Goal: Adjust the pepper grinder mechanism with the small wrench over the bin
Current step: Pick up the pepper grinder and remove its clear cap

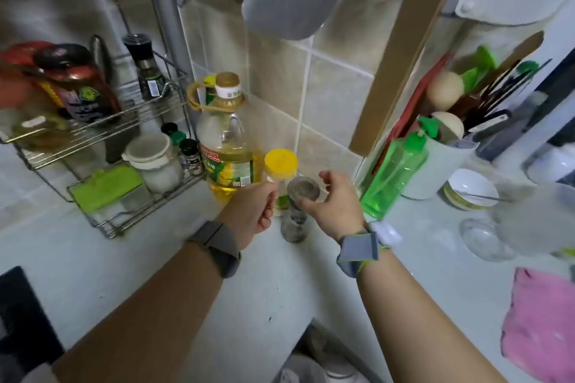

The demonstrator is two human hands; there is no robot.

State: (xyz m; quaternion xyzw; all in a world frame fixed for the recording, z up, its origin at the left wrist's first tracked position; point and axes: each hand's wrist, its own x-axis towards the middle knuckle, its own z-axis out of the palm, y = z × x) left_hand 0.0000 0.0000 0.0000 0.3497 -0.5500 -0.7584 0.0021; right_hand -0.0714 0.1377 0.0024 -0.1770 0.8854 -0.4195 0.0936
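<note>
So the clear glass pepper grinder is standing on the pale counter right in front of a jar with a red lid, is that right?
Not quite: the lid is yellow, not red. The head view shows the clear glass pepper grinder on the pale counter, with the yellow-lidded jar just behind it.

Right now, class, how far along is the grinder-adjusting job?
Early. Done: the grinder stands out on the counter. In hand: the right hand holds its top; the left hand pinches something thin, perhaps the wrench, too blurred to confirm. Left: no bin is clearly visible, and no adjusting shows.
</note>
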